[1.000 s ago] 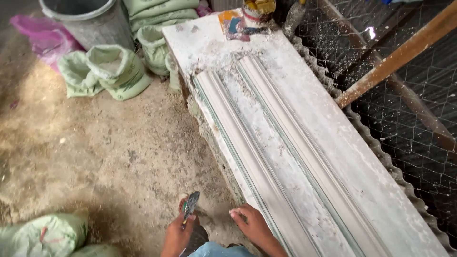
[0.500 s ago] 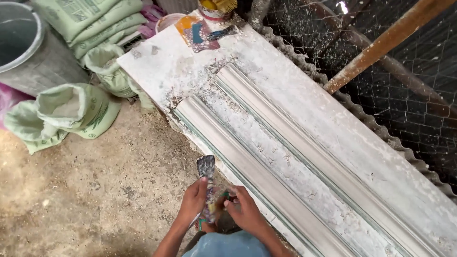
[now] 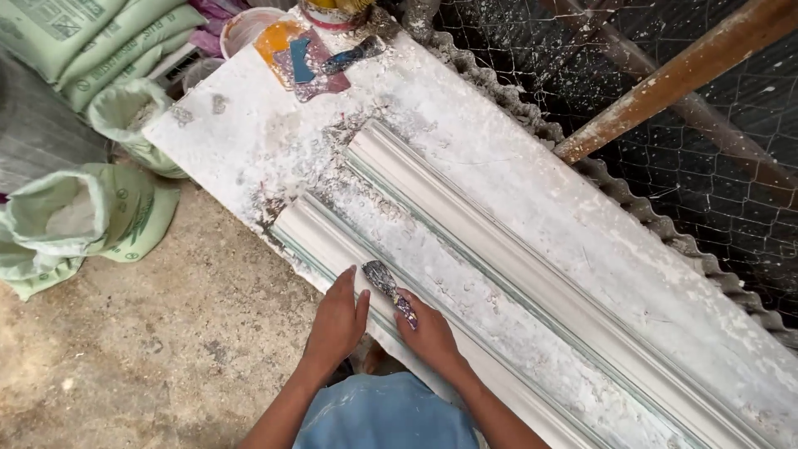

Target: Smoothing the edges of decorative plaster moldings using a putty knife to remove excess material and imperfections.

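Two long white plaster mouldings lie side by side on a white, plaster-crusted table [image 3: 249,141]: a near moulding [image 3: 320,237] along the table's front edge and a far moulding [image 3: 499,249] behind it. My left hand [image 3: 337,320] rests flat on the near moulding with fingers together. My right hand [image 3: 428,333] grips a small putty knife [image 3: 384,281] whose dirty blade points up-left and lies on the near moulding, right beside my left fingertips.
Green-and-white sacks [image 3: 91,212] stand on the dirt floor at left, more stacked at top left. A white bucket [image 3: 245,29] and paint-stained scrapers [image 3: 349,56] sit at the table's far end. Wire mesh [image 3: 706,166] and a slanted wooden pole [image 3: 673,79] bound the right side.
The view has moved closer and right along the table. Both hands rose from below the table edge onto the near moulding, and the knife passed from my left hand to my right.
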